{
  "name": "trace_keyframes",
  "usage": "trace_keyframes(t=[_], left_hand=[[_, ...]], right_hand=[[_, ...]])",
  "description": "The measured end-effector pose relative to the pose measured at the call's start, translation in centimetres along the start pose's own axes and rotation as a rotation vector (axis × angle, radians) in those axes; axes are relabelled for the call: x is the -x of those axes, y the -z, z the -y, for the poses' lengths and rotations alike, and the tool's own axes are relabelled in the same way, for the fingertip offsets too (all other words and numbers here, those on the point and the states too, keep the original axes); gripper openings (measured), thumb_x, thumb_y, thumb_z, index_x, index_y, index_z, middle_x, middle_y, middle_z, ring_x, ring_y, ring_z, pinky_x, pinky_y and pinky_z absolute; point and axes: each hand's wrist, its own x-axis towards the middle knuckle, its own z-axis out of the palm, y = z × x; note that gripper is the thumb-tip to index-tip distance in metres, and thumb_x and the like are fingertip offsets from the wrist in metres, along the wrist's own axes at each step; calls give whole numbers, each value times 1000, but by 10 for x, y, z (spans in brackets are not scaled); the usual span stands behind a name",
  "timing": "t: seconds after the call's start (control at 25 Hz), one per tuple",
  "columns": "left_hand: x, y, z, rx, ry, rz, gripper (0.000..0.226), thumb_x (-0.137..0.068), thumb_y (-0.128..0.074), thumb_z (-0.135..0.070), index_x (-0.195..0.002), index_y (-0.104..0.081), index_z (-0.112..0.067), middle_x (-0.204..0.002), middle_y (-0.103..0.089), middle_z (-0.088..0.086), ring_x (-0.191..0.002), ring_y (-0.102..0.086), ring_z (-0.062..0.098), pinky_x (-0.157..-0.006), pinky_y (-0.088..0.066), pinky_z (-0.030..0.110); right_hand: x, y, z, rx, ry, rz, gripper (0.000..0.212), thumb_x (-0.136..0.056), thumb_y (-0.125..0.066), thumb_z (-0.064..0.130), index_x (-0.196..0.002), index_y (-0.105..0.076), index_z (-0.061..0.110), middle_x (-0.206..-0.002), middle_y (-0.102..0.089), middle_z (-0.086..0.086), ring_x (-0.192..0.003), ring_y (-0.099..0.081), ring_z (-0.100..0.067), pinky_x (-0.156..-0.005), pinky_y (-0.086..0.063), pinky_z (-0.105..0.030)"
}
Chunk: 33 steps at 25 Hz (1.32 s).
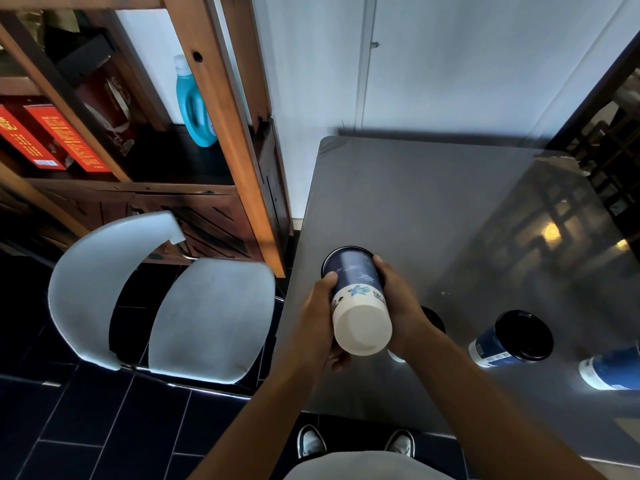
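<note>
Your left grip [317,317] and right grip [401,306] both curl round the upturned cup [356,289], white base toward you, over the desk [433,209].

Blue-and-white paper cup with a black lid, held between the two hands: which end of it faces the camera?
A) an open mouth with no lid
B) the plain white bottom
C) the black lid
B: the blue-and-white paper cup shows its plain white bottom to the camera, its black lid pointing away, as the left hand and right hand grip its sides.
</note>
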Motion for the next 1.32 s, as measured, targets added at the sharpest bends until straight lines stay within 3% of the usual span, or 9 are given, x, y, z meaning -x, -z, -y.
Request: trace_keyframes(t=[0.32,0.44,0.64,0.76,0.84,0.96,1.04,1.2,1.32], left_hand=[[5,2,-7,-151,-25,-4,77,-72,-42,-76,-107,-63,-11,-63,-65,9,-51,-64,21,-43,-40,20],[7,3,-9,-175,-34,14,74,-84,-43,-73,-116,-61,-9,-67,-68,8,-54,-68,20,-45,-42,21],[9,1,-11,-6,-82,67,49,-93,-49,-58,-113,-64,-16,-69,-73,5,-56,-72,21,-43,-49,24],[11,-1,-8,107,-51,100,49,-88,-48,-61,-89,-74,-20,-65,-72,4,-54,-71,19,-41,-44,21],[10,-2,-8,129,-36,90,52,-90,-45,-61,-96,-71,-17,-65,-73,3,-54,-71,18,-40,-45,20],[10,-1,-11,117,-22,82,56,-92,-45,-61,-113,-66,-14,-69,-75,4,-57,-73,18,-41,-49,21],[9,2,-11,44,-25,65,54,-92,-44,-63,-109,-67,-18,-70,-76,3,-58,-73,17,-43,-50,22],[11,6,-16,-74,-72,100,68,-89,-47,-71,-113,-67,-10,-70,-74,7,-56,-72,20,-43,-48,22],[12,4,-16,-60,-103,123,71,-82,-52,-68,-119,-64,-8,-72,-73,8,-56,-71,22,-40,-44,21]], right_hand=[[-4,2,4,77,-43,21,60,-95,-53,57,-124,-62,6,-83,-77,-16,-60,-73,-27,-55,-61,-34],[-8,5,5,202,31,24,59,-95,-53,58,-121,-64,7,-89,-78,-16,-66,-74,-26,-66,-59,-36],[-9,5,7,104,41,33,60,-94,-55,56,-122,-66,4,-99,-78,-19,-72,-76,-30,-65,-61,-37],[-9,3,3,10,71,93,58,-95,-55,53,-116,-73,3,-105,-77,-23,-77,-77,-31,-65,-62,-39],[-8,0,0,-30,93,107,55,-94,-57,53,-106,-77,4,-100,-77,-24,-74,-77,-31,-63,-62,-38],[-5,0,2,-25,98,105,56,-96,-55,54,-120,-68,5,-99,-78,-22,-73,-77,-30,-63,-62,-37],[-3,-1,7,20,98,88,57,-99,-49,53,-126,-63,5,-99,-78,-21,-74,-76,-28,-65,-62,-36],[-2,-7,10,302,211,-28,58,-101,-43,52,-134,-55,5,-124,-67,-29,-92,-67,-35,-83,-57,-43],[0,-8,14,326,218,-32,59,-101,-43,53,-133,-56,6,-126,-66,-29,-94,-67,-35,-81,-57,-42]])
